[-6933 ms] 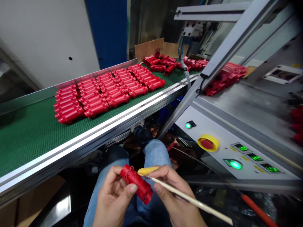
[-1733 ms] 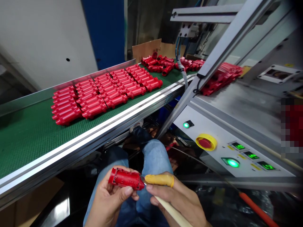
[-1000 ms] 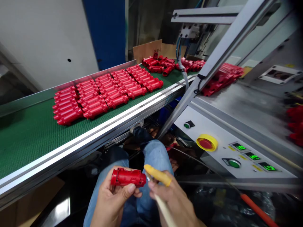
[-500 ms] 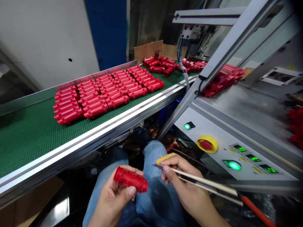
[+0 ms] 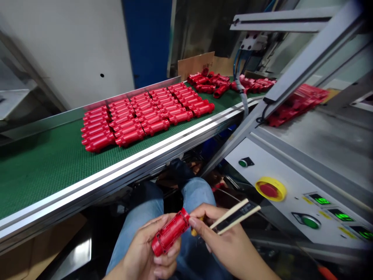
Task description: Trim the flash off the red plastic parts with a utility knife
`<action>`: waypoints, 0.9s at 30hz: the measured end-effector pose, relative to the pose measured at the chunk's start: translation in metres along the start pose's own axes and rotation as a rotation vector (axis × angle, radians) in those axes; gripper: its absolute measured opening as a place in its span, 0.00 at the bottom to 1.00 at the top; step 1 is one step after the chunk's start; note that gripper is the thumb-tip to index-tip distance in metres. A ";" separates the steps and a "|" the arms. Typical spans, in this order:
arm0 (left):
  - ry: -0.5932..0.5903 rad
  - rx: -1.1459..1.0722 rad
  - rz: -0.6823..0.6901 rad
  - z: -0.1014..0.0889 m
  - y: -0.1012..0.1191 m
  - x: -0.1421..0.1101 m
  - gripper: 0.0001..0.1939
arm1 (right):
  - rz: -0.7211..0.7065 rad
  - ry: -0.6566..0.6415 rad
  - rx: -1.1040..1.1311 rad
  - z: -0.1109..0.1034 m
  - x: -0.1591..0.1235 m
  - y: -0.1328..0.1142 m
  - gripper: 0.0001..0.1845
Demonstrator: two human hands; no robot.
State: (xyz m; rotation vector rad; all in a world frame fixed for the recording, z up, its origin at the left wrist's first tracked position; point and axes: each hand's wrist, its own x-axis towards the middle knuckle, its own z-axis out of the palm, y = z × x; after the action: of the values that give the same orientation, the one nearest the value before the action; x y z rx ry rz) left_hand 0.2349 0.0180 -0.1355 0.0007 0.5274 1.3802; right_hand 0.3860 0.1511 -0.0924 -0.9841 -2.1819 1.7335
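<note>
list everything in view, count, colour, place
held part: one, red, low centre
tool: one, pale and black, low, right of centre
belt: one, green, left to centre
rowed parts: many, red, on belt
jumbled parts: many, red, belt's far end
stacked parts: many, red, right
cardboard: two areas, brown, far end and low left
panels: two, pale and blue, behind belt
frame: one, grey, upper right
control panel: one, grey, right
red button: one, yellow ring, there
round buttons: two, green, there
displays: three, green digits, there
legs: two, blue jeans, bottom
left hand: one, bare, bottom
right hand: one, yellow finger cover, bottom
</note>
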 end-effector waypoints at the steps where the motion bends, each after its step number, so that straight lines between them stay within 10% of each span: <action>1: -0.027 -0.003 -0.020 -0.002 0.001 0.002 0.19 | -0.004 0.006 -0.016 -0.001 0.000 0.001 0.19; 9: -0.076 0.033 -0.246 -0.005 0.012 0.011 0.38 | -0.168 0.050 -0.231 -0.003 0.002 -0.003 0.16; 16: 0.064 0.054 0.039 -0.006 0.008 0.010 0.22 | -0.382 0.023 -0.339 -0.013 -0.001 -0.020 0.09; 20: -0.086 0.229 0.043 0.003 0.012 0.007 0.24 | -0.431 0.004 -0.321 -0.021 0.009 -0.028 0.08; 24: -0.032 0.311 0.279 0.005 0.018 0.005 0.25 | -0.349 0.256 -0.301 -0.025 0.007 -0.029 0.05; 27: 0.127 0.391 0.462 0.000 0.018 0.003 0.20 | -0.207 0.138 0.003 -0.020 -0.007 -0.028 0.07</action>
State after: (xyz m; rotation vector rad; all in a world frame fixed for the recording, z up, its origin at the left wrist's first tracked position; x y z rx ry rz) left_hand 0.2186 0.0244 -0.1311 0.3740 0.9393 1.7100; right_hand 0.3913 0.1602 -0.0585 -0.8179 -2.1104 1.5298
